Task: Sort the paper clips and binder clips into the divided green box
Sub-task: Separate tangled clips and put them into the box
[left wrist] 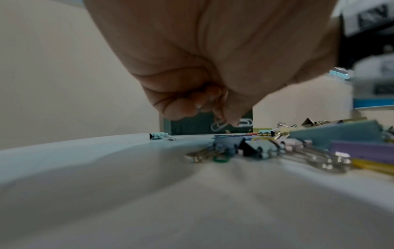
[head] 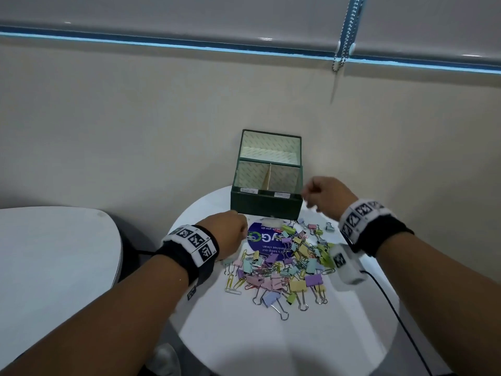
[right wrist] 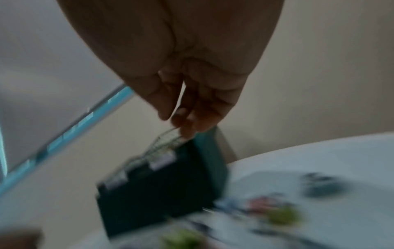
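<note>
The green box [head: 265,206] stands open at the far edge of the round white table [head: 271,343], its lid upright behind it and a divider splitting it into two labelled halves. A pile of pastel binder clips and paper clips [head: 284,264] lies in front of it. My left hand [head: 244,233] hovers low at the pile's far left edge. In the left wrist view its fingertips [left wrist: 230,118] pinch a white paper clip [left wrist: 218,126]. My right hand [head: 311,198] is at the box's right front corner, fingers curled. The blurred right wrist view shows nothing between its fingertips [right wrist: 183,124].
A blue round sticker [head: 267,242] lies partly under the pile. One small blue binder clip [left wrist: 157,135] sits apart, left of the box. A second white table [head: 54,253] stands to the left. A black cable [head: 390,302] trails off the right side. The wall is right behind the box.
</note>
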A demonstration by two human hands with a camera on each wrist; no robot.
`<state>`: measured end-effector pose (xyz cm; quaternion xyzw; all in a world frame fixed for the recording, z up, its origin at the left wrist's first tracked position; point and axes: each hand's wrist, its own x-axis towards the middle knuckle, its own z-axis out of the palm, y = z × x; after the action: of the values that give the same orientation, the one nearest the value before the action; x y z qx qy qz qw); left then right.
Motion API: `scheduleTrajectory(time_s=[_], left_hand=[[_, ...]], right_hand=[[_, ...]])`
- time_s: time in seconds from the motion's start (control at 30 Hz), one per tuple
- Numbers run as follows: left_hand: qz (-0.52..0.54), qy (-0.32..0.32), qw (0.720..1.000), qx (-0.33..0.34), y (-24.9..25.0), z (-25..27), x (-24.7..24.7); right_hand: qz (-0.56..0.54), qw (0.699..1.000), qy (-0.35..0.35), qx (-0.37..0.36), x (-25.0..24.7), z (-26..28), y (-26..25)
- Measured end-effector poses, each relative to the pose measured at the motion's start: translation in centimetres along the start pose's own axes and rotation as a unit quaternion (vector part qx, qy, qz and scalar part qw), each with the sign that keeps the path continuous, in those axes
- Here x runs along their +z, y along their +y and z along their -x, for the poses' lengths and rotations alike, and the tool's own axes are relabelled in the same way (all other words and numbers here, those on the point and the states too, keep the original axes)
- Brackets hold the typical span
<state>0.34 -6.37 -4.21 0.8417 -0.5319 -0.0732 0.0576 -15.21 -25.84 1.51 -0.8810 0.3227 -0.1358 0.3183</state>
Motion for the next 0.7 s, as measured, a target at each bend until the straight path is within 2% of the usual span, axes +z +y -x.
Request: scheduleTrajectory(time_s=[0.1, 0.17, 0.33, 0.5, 0.7], left_hand=[[0.016, 0.024, 1.0, 0.006, 0.0, -0.3, -0.4], [0.012, 0.033, 0.999, 0.004, 0.2, -0.6, -1.1], [0.056, 0.059, 0.997, 0.007, 1.7, -3.6, -4.3], [0.134, 0.094, 0.986, -0.036, 4.5, -8.4, -6.6], [0.084, 0.064, 0.993, -0.053, 7.7, -12.4, -6.9]], right_hand=[[0.179, 0.977, -0.117, 0.01, 0.4, 1.8, 3.4], [0.214, 0.966, -0.141, 0.033, 0.4, 2.4, 5.1], [0.219, 0.967, -0.115, 0.056, 0.3, 2.3, 7.1], [0.198, 0.974, -0.092, 0.059, 0.6, 1.9, 8.0], [0.176, 0.979, -0.087, 0.059, 0.6, 1.7, 8.6]])
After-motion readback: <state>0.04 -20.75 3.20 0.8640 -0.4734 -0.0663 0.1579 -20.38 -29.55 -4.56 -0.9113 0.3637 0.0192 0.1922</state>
